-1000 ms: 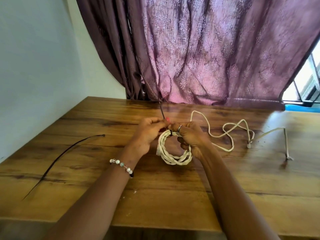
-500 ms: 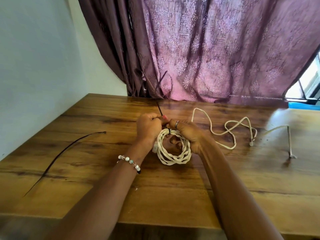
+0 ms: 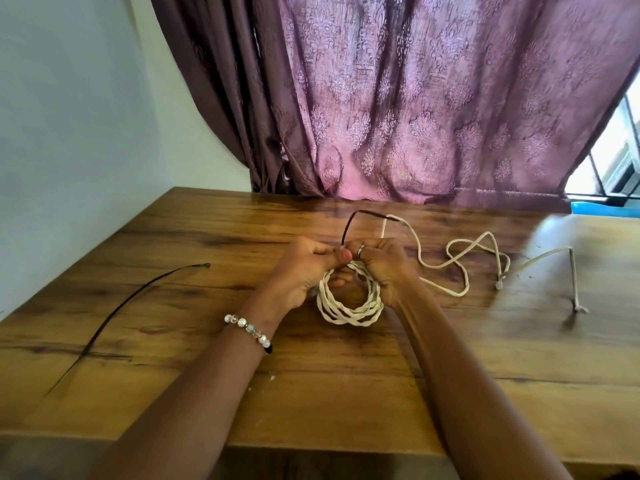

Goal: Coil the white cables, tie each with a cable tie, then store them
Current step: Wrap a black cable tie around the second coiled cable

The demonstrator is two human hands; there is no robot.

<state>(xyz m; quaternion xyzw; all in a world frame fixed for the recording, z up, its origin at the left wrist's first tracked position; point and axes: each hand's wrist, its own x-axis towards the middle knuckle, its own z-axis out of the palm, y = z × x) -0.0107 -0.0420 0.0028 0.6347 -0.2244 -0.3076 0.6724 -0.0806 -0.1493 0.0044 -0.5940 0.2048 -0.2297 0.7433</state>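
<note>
A coiled white cable stands on edge on the wooden table, held between both hands. My left hand grips the coil's top left. My right hand grips the top right, ring on one finger. A black cable tie wraps the coil's top; its free tail bends up and arches to the right above my fingers. A second white cable lies loose and uncoiled on the table to the right. Another black cable tie lies flat at the left.
A purple curtain hangs behind the table's far edge. A white wall runs along the left side. A window shows at the right, with a blue item on the sill.
The tie's tail, straight and pointing up before, now bends over to the right. My hands have closed tighter together over the top of the coil.
</note>
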